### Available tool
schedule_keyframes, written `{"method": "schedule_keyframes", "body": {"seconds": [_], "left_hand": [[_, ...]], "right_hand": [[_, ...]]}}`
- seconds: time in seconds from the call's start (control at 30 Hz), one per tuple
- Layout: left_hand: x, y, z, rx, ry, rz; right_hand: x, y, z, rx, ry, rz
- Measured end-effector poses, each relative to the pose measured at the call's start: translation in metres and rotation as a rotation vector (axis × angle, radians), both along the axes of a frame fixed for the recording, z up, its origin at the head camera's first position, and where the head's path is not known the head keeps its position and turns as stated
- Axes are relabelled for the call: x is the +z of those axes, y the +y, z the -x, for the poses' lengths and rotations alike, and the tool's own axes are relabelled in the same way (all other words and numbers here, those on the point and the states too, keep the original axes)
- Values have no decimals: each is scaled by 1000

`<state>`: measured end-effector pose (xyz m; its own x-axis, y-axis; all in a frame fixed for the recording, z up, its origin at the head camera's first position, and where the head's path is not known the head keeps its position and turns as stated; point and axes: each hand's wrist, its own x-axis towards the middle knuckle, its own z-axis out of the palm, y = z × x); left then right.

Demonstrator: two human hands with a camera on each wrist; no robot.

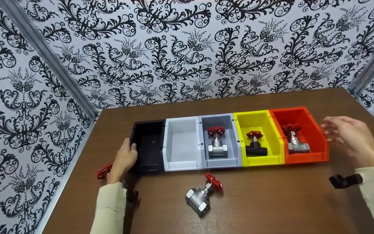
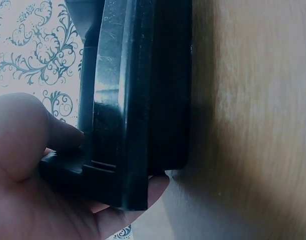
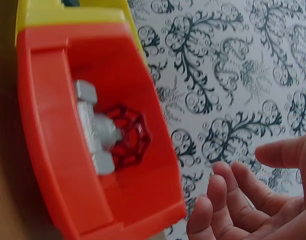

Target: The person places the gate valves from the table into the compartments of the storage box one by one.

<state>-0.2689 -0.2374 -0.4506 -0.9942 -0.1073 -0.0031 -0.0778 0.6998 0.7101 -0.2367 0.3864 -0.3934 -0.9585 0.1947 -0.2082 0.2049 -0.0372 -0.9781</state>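
My left hand (image 1: 126, 159) grips the left side of the black bin (image 1: 149, 143); in the left wrist view the thumb lies over its rim and a fingertip (image 2: 158, 187) shows underneath. Beside the red bin (image 1: 307, 157) at the other end of the row, my right hand (image 1: 352, 138) holds nothing, its fingers loosely bent and apart from the wall. Between them stand a white bin (image 1: 183, 143), a grey bin (image 1: 221, 162) and a yellow bin (image 1: 265, 160). Red-handled valves lie in the grey, yellow and red bins, the yellow bin's valve (image 1: 255, 148) having a black body.
A silver valve with a red handwheel (image 1: 201, 195) lies on the brown table (image 1: 255, 201) in front of the row. Another red handwheel (image 1: 104, 171) shows left of my left wrist, partly hidden. Patterned walls (image 1: 187, 48) rise at the back and left.
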Motion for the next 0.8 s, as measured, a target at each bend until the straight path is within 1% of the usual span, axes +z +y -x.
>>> {"method": "schedule_keyframes", "body": {"seconds": [0.07, 0.17, 0.23, 0.3, 0.43, 0.53, 0.63, 0.8], "left_hand": [[0, 0, 0, 6, -4, -2], [0, 0, 0, 6, -10, 2], [0, -1, 0, 4, -11, 7], [0, -1, 1, 0, -7, 11], [0, 0, 2, 0, -4, 18], [0, 0, 3, 7, -5, 16], [0, 0, 2, 12, 0, 19], [-1, 0, 2, 16, 11, 27]], "right_hand": [[-4, 5, 2, -19, -4, 25], [-10, 9, 4, -33, -18, -5], [-13, 10, 7, -35, -38, -68], [-17, 9, 9, -26, -77, -163], [-24, 4, 14, 29, -154, -378], [-28, 0, 17, 67, -175, -491], [-32, -5, 20, 88, -183, -553], [-39, -7, 24, 124, -201, -603]]}}
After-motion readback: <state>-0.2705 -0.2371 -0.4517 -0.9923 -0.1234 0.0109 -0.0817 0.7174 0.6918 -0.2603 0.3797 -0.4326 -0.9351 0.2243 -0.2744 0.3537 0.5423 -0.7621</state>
